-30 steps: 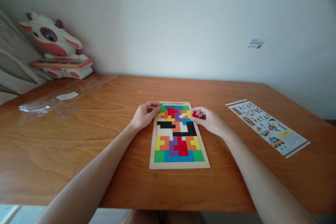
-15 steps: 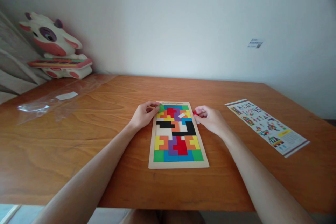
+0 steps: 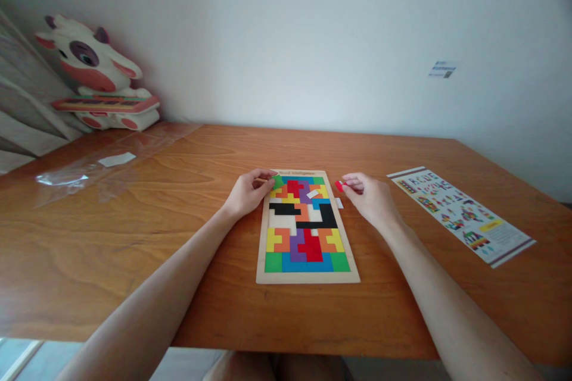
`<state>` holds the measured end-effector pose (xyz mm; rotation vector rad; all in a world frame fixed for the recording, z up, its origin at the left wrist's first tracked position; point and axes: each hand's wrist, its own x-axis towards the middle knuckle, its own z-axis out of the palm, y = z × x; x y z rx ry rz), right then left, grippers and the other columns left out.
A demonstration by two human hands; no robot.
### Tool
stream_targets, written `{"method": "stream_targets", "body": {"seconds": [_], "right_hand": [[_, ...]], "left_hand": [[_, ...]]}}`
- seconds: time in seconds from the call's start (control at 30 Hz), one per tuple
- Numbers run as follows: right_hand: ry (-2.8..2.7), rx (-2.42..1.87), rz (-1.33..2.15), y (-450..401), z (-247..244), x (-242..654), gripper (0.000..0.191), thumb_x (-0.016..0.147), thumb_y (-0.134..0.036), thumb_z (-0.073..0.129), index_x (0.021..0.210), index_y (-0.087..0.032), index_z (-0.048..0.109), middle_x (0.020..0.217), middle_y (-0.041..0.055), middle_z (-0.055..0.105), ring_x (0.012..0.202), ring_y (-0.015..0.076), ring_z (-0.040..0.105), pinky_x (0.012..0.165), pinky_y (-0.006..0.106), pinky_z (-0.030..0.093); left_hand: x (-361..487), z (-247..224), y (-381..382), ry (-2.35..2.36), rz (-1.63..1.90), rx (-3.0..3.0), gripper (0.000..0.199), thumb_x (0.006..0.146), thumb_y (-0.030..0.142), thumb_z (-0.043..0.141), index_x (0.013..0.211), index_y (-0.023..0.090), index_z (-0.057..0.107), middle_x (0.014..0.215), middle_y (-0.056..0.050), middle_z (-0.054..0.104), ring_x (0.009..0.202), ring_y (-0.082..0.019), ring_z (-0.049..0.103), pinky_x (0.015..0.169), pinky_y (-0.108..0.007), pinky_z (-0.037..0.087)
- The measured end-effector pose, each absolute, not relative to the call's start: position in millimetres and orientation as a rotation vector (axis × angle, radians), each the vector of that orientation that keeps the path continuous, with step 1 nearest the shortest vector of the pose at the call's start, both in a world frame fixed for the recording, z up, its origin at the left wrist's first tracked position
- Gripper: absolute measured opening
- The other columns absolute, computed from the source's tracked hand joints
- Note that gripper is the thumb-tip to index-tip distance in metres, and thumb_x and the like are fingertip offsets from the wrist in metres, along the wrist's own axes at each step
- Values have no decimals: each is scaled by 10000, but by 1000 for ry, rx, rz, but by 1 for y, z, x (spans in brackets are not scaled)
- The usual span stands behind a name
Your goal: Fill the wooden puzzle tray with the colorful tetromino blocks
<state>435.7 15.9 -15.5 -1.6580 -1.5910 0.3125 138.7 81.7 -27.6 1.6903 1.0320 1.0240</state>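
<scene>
A wooden puzzle tray (image 3: 308, 278) lies in front of me, filled with coloured pieces, with bare patches around the black pieces in its middle. My left hand (image 3: 248, 191) is at the tray's upper left corner, its fingertips closed on a green piece (image 3: 277, 182) there. Just right of the tray, my right hand (image 3: 367, 196) pinches a small red piece (image 3: 340, 186). A small white slip (image 3: 312, 194) rests on the upper pieces, and another white slip (image 3: 339, 203) shows at the tray's right edge.
On the right of the wooden table (image 3: 214, 315) lies a printed instruction sheet (image 3: 462, 214). Clear plastic packaging (image 3: 84, 175) is spread at the left. A cow-shaped toy keyboard (image 3: 105, 104) stands at the back left, near the wall.
My right hand has moved slightly right, away from the tray's edge, and the red piece in it shows more. My left hand stays at the corner. The whole view has shifted a little.
</scene>
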Motion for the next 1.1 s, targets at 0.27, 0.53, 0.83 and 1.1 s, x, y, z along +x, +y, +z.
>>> {"method": "stream_targets", "body": {"seconds": [0.27,0.53,0.83,1.1], "right_hand": [[-1439,-1354,664,3,-9,395,303,789,-447,712,921,-176,688,865,82,740,708,197,710,666,353,609],[-1598,-1218,1036,-11,-6,357,297,872,-348,615,1134,-217,668,1012,60,721,771,142,713,733,307,602],[-1813,-1342,878,-23,-2,344,126,846,-323,671,877,-217,731,749,14,727,618,131,618,577,267,510],[-2068,-1315,625,-22,-6,345,73,844,-269,677,791,-225,702,829,26,670,758,160,597,695,314,495]], "left_hand": [[139,-25,80,1040,1007,1739,368,800,417,655,1052,149,671,871,-71,719,779,-198,685,665,-289,527],[140,-27,81,1034,1004,1760,370,801,407,638,1053,138,674,892,-79,720,769,-195,679,664,-289,525],[139,-26,81,1055,989,1763,386,795,433,653,1054,148,683,901,-77,720,787,-202,677,672,-290,523],[140,-25,80,1060,984,1779,376,791,432,653,1042,154,685,879,-65,713,755,-190,670,657,-283,524]]}}
